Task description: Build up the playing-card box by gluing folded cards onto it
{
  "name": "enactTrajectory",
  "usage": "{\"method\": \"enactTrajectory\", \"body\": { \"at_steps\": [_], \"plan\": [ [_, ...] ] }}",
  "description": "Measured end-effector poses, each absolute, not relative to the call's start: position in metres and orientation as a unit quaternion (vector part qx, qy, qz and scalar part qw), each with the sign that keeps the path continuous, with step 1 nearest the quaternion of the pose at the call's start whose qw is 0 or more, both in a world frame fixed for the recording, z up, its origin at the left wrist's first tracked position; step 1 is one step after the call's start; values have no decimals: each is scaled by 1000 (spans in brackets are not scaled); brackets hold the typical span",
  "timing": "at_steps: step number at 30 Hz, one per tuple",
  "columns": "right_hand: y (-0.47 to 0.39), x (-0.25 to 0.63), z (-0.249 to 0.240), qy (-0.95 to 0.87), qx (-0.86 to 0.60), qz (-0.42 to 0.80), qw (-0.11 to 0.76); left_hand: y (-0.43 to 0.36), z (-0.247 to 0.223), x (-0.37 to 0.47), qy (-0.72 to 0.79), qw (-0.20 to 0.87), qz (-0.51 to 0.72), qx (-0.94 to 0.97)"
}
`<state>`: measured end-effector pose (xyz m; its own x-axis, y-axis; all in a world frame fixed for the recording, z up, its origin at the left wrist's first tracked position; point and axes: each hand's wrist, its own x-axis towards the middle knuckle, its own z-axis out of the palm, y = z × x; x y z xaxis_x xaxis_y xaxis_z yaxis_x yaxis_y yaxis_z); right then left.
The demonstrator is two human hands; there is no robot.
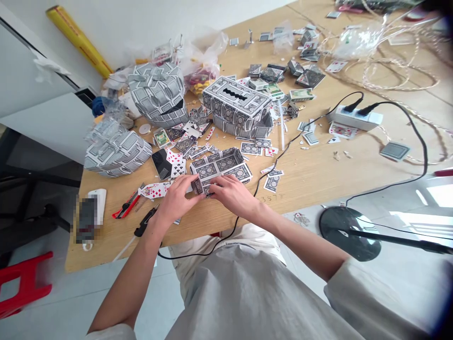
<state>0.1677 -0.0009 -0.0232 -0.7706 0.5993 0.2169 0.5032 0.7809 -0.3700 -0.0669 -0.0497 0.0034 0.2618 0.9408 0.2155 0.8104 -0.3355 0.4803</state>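
A shallow open tray made of playing cards lies on the wooden table close to its near edge. My left hand presses its fingers on the tray's near left corner. My right hand grips the near wall from the right, fingers curled over it. A fan of red-suited cards lies just left of my left hand. A black glue gun rests beside my left wrist, its cord running off the table edge.
A card-covered tissue box and two rounded card-covered shapes stand behind. Red cutters, a phone, a white power strip, loose cards and card packs litter the table. A black stand base sits on the floor.
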Motion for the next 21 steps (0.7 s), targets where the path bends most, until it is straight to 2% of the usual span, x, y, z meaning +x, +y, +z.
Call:
{"method": "enactTrajectory", "body": {
  "at_steps": [6,11,21],
  "plan": [
    [0,163,-15,-932,-306,140,135,-58,2,-52,652,139,244,705],
    [3,157,-13,-934,-287,148,155,-62,5,-32,770,154,165,598],
    [23,150,-15,-947,-216,196,130,-46,29,-34,787,103,29,608]
  ]
}}
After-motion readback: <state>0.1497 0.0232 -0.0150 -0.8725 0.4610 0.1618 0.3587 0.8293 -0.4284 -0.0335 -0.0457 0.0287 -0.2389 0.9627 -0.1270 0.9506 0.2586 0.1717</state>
